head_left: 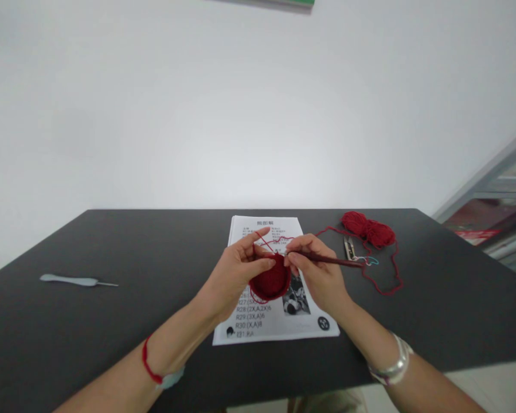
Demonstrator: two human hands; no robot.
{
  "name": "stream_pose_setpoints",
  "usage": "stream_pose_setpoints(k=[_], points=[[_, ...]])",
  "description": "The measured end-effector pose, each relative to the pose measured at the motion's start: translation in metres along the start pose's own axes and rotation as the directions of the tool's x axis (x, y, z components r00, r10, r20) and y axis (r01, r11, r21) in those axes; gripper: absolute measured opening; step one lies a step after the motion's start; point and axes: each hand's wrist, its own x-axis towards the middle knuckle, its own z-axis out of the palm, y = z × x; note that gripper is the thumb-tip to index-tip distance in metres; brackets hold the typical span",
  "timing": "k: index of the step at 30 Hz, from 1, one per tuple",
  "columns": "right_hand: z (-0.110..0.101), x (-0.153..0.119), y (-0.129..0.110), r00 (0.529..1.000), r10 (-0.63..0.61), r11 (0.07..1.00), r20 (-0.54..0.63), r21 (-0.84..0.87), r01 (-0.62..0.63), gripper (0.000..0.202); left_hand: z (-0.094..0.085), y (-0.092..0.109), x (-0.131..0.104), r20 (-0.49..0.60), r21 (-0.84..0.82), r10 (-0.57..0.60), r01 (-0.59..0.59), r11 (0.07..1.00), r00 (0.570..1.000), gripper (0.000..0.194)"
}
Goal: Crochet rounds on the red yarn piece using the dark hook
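My left hand [239, 265] pinches the edge of a round, dark red crochet piece [270, 282], with a strand of red yarn stretched from its raised index finger. In my right hand [320, 269] is a brown crochet hook [339, 261], held like a pencil, its handle pointing right. The hook's tip meets the upper right edge of the piece, partly hidden by my fingers. Both hands are over a printed pattern sheet [279, 335] that lies on the table.
A dark table [155, 241] stands against a white wall. To the left lies a grey-handled hook [75, 280]. At the right are a red yarn skein [367, 229] with a loose strand, a small snips-like metal tool [349, 249] and a thin teal loop [372, 260].
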Motion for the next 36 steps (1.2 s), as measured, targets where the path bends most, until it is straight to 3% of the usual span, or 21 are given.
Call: stream_pose_setpoints(k=[3, 5, 11, 18, 23, 26, 29, 33, 36], points=[[0.002, 0.002, -0.005, 0.994, 0.111, 0.983, 0.011, 0.143, -0.112, 0.014, -0.001, 0.002, 0.0, 0.007, 0.01, 0.018, -0.018, 1.0, 1.0, 0.073], [0.0, 0.003, -0.007, 0.992, 0.119, 0.98, 0.04, 0.156, -0.124, 0.016, -0.001, 0.003, 0.0, 0.009, 0.039, 0.024, -0.024, 0.999, 1.0, 0.071], [-0.008, 0.005, -0.002, 0.994, -0.004, 0.994, 0.108, 0.112, -0.008, 0.014, -0.002, 0.002, 0.001, 0.0, 0.088, 0.03, -0.03, 0.996, 1.0, 0.063], [-0.008, -0.002, -0.001, 0.982, -0.174, 0.974, 0.069, -0.138, 0.182, 0.016, -0.001, 0.001, 0.001, -0.033, 0.127, 0.058, -0.053, 0.991, 0.998, 0.062], [-0.007, -0.008, -0.002, 0.925, -0.347, 0.835, 0.152, -0.399, 0.379, 0.017, 0.001, 0.002, 0.0, -0.061, 0.182, 0.089, -0.077, 0.98, 0.994, 0.063], [-0.004, -0.01, -0.002, 0.839, -0.479, 0.671, 0.259, -0.508, 0.54, 0.02, 0.001, 0.002, 0.0, -0.085, 0.234, 0.112, -0.09, 0.968, 0.99, 0.06], [-0.001, -0.011, 0.001, 0.753, -0.531, 0.509, 0.389, -0.564, 0.65, 0.023, 0.0, 0.0, 0.0, -0.105, 0.28, 0.136, -0.102, 0.955, 0.985, 0.057], [0.001, -0.01, 0.004, 0.755, -0.526, 0.499, 0.391, -0.577, 0.646, 0.022, 0.001, -0.002, 0.0, -0.112, 0.315, 0.136, -0.094, 0.945, 0.984, 0.058], [-0.001, -0.007, 0.005, 0.757, -0.492, 0.52, 0.431, -0.551, 0.652, 0.02, 0.001, -0.001, 0.001, -0.08, 0.228, 0.063, -0.043, 0.973, 0.995, 0.063]])
